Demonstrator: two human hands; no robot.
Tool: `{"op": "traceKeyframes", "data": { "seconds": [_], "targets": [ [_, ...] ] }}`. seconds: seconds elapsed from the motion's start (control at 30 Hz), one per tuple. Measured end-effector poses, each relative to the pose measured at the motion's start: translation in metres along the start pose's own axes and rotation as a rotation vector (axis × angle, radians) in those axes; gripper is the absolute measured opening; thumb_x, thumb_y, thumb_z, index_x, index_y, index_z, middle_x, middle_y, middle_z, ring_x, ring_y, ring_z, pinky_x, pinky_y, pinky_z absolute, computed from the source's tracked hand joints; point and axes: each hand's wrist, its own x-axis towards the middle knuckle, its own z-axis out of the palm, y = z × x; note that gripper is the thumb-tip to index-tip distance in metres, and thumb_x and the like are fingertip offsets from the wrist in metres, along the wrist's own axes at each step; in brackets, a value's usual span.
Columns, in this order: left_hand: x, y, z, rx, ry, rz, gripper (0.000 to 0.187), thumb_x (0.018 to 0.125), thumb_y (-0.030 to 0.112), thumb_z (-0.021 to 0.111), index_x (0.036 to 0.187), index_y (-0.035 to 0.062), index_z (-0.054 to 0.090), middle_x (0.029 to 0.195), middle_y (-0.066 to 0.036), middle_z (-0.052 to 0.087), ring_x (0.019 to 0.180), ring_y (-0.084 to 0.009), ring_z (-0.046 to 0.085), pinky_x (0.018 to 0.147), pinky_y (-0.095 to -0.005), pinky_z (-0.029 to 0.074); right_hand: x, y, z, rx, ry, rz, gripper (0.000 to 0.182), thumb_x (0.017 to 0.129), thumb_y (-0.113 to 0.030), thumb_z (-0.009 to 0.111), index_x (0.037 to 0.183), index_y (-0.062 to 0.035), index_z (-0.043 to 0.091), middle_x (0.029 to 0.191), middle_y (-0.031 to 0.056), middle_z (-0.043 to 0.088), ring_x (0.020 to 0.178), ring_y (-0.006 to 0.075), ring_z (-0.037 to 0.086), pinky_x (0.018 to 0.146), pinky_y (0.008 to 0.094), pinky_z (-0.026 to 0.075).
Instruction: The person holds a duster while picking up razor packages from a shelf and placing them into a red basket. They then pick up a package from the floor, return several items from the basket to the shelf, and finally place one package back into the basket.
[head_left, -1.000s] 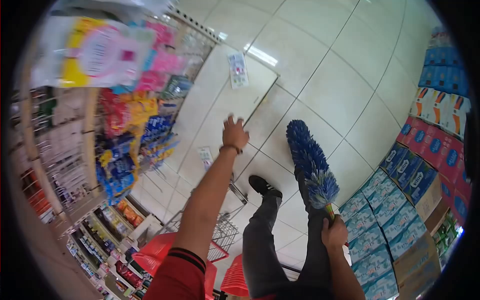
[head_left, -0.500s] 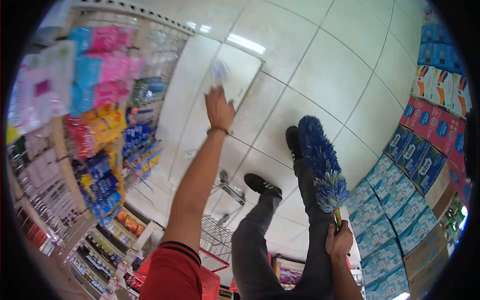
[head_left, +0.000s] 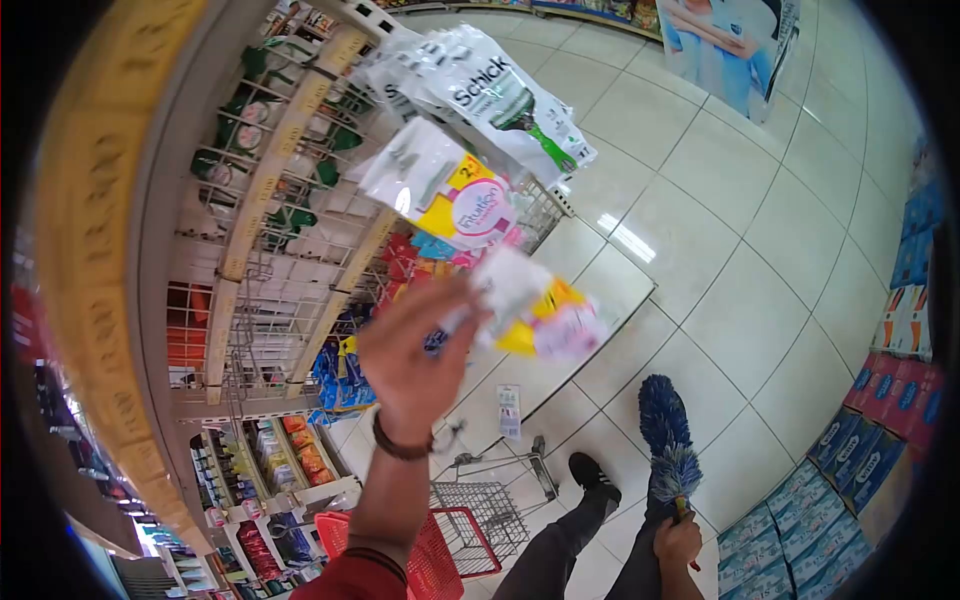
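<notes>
My left hand (head_left: 415,350) is raised in front of the wire rack, its fingers closed on the edge of a razor pack (head_left: 545,315). The pack is white, yellow and pink, and blurred by motion. Behind it hangs a similar Intuition razor pack (head_left: 450,190), beside white Schick razor packs (head_left: 505,95). Down by my leg, my right hand (head_left: 678,540) grips the handle of a blue feather-style duster (head_left: 665,430), whose fluffy head points away from me.
A wire rack (head_left: 345,200) of hanging goods stands on the left, with yellow price strips (head_left: 110,250) close to me. Below are a shopping cart (head_left: 480,520) and a small pack (head_left: 509,410) lying low down. Stacked boxes (head_left: 790,540) line the right side.
My left hand has risen from low near the white base to the hanging packs and now holds a razor pack. My view has swung toward the rack. My right hand keeps the duster.
</notes>
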Motion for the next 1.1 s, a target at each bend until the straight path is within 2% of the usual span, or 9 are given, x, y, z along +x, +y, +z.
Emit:
{"op": "traceKeyframes", "data": {
  "seconds": [0.37, 0.47, 0.73, 0.87, 0.9, 0.97, 1.0, 1.07, 1.1],
  "targets": [
    [0.1, -0.068, -0.021, 0.202, -0.027, 0.085, 0.023, 0.081, -0.003, 0.074, 0.104, 0.0012, 0.074, 0.109, -0.01, 0.072, 0.091, -0.0173, 0.07, 0.074, -0.0283, 0.055, -0.009, -0.022, 0.01, -0.068, -0.017, -0.048, 0.044, 0.084, -0.027, 0.066, 0.114, 0.0041, 0.057, 0.096, 0.0221, 0.071, 0.089, 0.0387, 0.072, 0.082, 0.047, 0.057],
    [0.107, -0.081, -0.021, 0.345, 0.184, 0.206, 0.023, 0.076, -0.001, 0.075, 0.098, 0.0008, 0.069, 0.097, -0.015, 0.071, 0.088, -0.0314, 0.07, 0.075, -0.0358, 0.055, -0.011, -0.023, 0.02, -0.05, -0.032, -0.087, 0.049, 0.086, -0.028, 0.064, 0.122, 0.0037, 0.057, 0.104, 0.0252, 0.07, 0.091, 0.0395, 0.071, 0.085, 0.0487, 0.056],
    [-0.136, -0.179, 0.058, 0.009, 0.505, -0.21, 0.015, 0.087, 0.011, 0.076, 0.089, 0.0012, 0.064, 0.076, -0.007, 0.066, 0.067, -0.0147, 0.062, 0.065, -0.0304, 0.051, -0.019, -0.016, 0.024, -0.174, -0.042, -0.061, 0.045, 0.091, -0.032, 0.06, 0.119, 0.0025, 0.056, 0.098, 0.0274, 0.07, 0.092, 0.0446, 0.068, 0.081, 0.0545, 0.054],
    [-0.421, -0.281, 0.161, 0.278, -0.158, -1.023, 0.03, 0.077, 0.016, 0.081, 0.098, 0.0012, 0.068, 0.092, -0.015, 0.071, 0.087, -0.0361, 0.068, 0.079, -0.0411, 0.054, -0.009, -0.003, 0.033, -0.202, -0.055, -0.042, 0.047, 0.089, -0.03, 0.061, 0.123, 0.002, 0.055, 0.099, 0.0267, 0.07, 0.092, 0.0453, 0.069, 0.081, 0.0535, 0.055],
    [-0.518, -0.335, 0.177, -0.012, -0.602, -1.284, 0.03, 0.084, 0.023, 0.074, 0.104, 0.0019, 0.07, 0.096, -0.017, 0.072, 0.087, -0.0369, 0.069, 0.083, -0.0452, 0.055, -0.008, 0.003, 0.039, -0.222, -0.063, -0.034, 0.047, 0.089, -0.03, 0.061, 0.123, 0.002, 0.055, 0.099, 0.0267, 0.07, 0.092, 0.0453, 0.069, 0.081, 0.0535, 0.055],
    [-0.578, -0.311, 0.182, -0.448, -0.047, -2.148, 0.028, 0.095, 0.027, 0.06, 0.107, 0.0057, 0.072, 0.103, -0.019, 0.072, 0.089, -0.0386, 0.07, 0.085, -0.0494, 0.055, -0.003, 0.008, 0.049, -0.236, -0.006, -0.059, 0.047, 0.09, -0.029, 0.062, 0.123, 0.0034, 0.054, 0.1, 0.0277, 0.069, 0.093, 0.0461, 0.068, 0.082, 0.0539, 0.054],
    [-0.599, -0.316, 0.184, -0.446, -0.055, -2.168, 0.028, 0.095, 0.027, 0.06, 0.107, 0.0057, 0.072, 0.103, -0.019, 0.072, 0.089, -0.0386, 0.07, 0.085, -0.0494, 0.055, -0.003, 0.005, 0.049, -0.232, -0.044, -0.019, 0.046, 0.09, -0.028, 0.062, 0.123, 0.0036, 0.054, 0.1, 0.029, 0.069, 0.094, 0.0473, 0.067, 0.083, 0.0545, 0.053],
    [-0.63, -0.324, 0.182, 0.472, -1.17, -0.937, 0.022, 0.085, 0.023, 0.072, 0.098, 0.0055, 0.074, 0.099, -0.018, 0.074, 0.095, -0.0346, 0.072, 0.075, -0.0449, 0.057, -0.001, 0.016, 0.063, -0.248, -0.026, -0.035, 0.046, 0.089, -0.028, 0.063, 0.122, 0.0036, 0.054, 0.1, 0.0294, 0.068, 0.093, 0.048, 0.067, 0.082, 0.0552, 0.052],
    [-0.628, -0.327, 0.191, 0.459, -1.02, -1.376, 0.036, 0.1, 0.031, 0.048, 0.105, 0.008, 0.075, 0.116, -0.013, 0.072, 0.095, -0.0383, 0.071, 0.085, -0.0475, 0.056, -0.001, 0.022, 0.066, -0.248, 0.002, -0.057, 0.046, 0.089, -0.027, 0.063, 0.122, 0.0036, 0.055, 0.099, 0.0299, 0.068, 0.091, 0.0487, 0.066, 0.08, 0.0558, 0.052]
  ]
}}
